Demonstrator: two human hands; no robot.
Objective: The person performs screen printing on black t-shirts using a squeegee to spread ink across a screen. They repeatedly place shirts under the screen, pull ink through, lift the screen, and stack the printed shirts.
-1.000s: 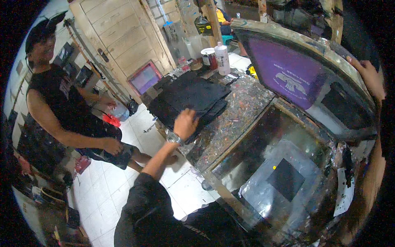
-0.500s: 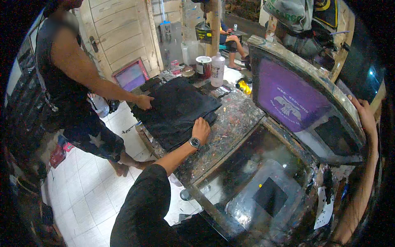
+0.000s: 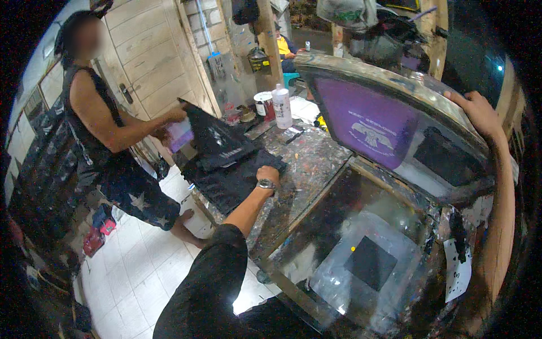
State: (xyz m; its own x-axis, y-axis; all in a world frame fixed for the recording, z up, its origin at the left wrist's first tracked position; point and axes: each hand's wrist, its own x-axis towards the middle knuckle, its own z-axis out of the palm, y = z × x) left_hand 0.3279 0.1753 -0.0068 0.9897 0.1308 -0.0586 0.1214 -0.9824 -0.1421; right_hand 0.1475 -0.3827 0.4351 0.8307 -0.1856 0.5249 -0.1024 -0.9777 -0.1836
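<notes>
My left hand (image 3: 267, 174), wearing a watch, is closed on the edge of a black fabric pile (image 3: 223, 186) on the paint-spattered bench. My right hand (image 3: 477, 110) grips the top edge of a raised screen-printing frame (image 3: 378, 70), whose purple mesh (image 3: 347, 113) carries a white bird emblem. Below it lies a glassy printing bed (image 3: 322, 214) with a dark square (image 3: 372, 263) on it. Across from me a co-worker in a black sleeveless top (image 3: 93, 113) raises the far part of a black garment (image 3: 209, 124) with one hand (image 3: 175, 116).
A clear bottle (image 3: 282, 110) and a paint can (image 3: 263, 109) stand at the bench's back. A door (image 3: 147, 51) is behind the co-worker, white floor tiles (image 3: 121, 265) lie left of the bench, a seated person (image 3: 285, 45) is farther back, and wooden posts (image 3: 437, 34) rise at right.
The co-worker's hand has gone from the fabric pile up and toward their body, lifting a black garment. My left hand has shifted along the pile's near side. My right hand still holds the frame.
</notes>
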